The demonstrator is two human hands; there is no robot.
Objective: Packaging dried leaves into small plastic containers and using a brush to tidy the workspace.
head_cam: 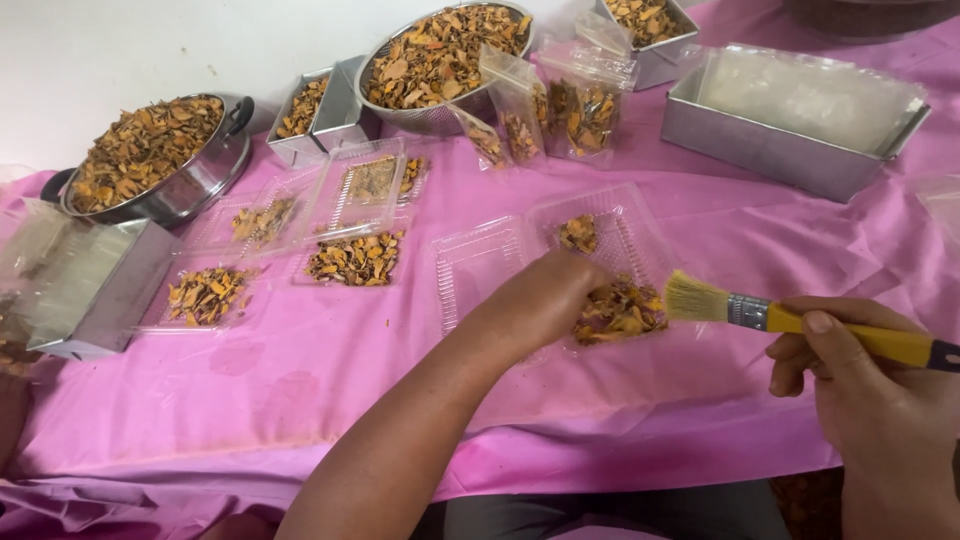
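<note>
1. Two hands at a pink-covered worktop point(300, 370): left hand point(545, 300) cupped over a heap of dried orange slices point(620, 312) in an open clear tray point(600, 250).
2. Right hand point(870, 400) closed around a yellow-handled brush point(790, 318), bristles just beside the heap.
3. Near the far edge: a colander point(440, 55) and a pot point(160, 155), both full of slices.

Left hand point(545, 295): forearm extends diagonally up from lower centre, palm down, fingers curled under and hidden from view. Right hand point(870, 390): enters from lower right, fingers closed in a grip, thumb on top, knuckles facing left.
</note>
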